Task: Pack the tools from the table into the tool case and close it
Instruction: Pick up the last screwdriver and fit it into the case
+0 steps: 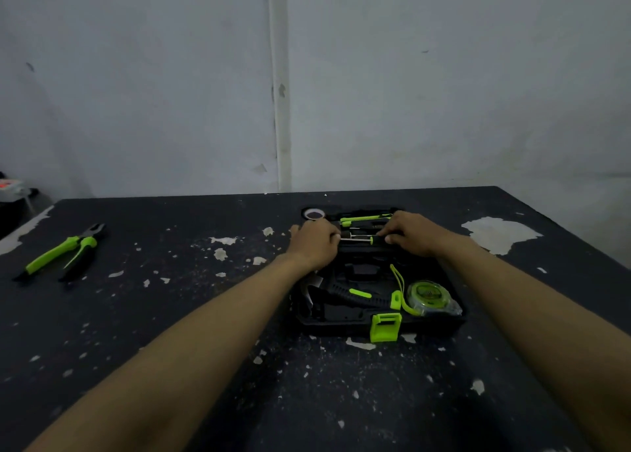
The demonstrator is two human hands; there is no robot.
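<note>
Head view: both forearms reach forward over a black-painted table (170,315) with pale chipped patches, set against a grey-white wall (136,76).

An open black moulded-plastic tool case (341,328) lies right of centre on the table. A bright green latch (386,327) stands up at its near edge.

The left hand (316,243) is at the far left part of the case. Its fingers are curled and pinch the metal shaft end of a slim black-handled screwdriver (358,238). The right hand (415,234) has its fingers curled round the handle end of the same screwdriver. The tool lies crosswise over the far half of the case. Whether it is seated in a recess cannot be told.

Contents noted in the case:
- a round green and clear tape measure (430,298) with a green wrist loop, near right corner;
- a black hammer handle with green insert (358,296), lying just left of the tape measure;
- a long green-handled tool (365,218), just beyond the hands;
- a small dark roll of tape (314,214), far left corner.

A pair of green and black pliers (65,251) lies on the table well apart from the case, at far left, handles spread.
</note>
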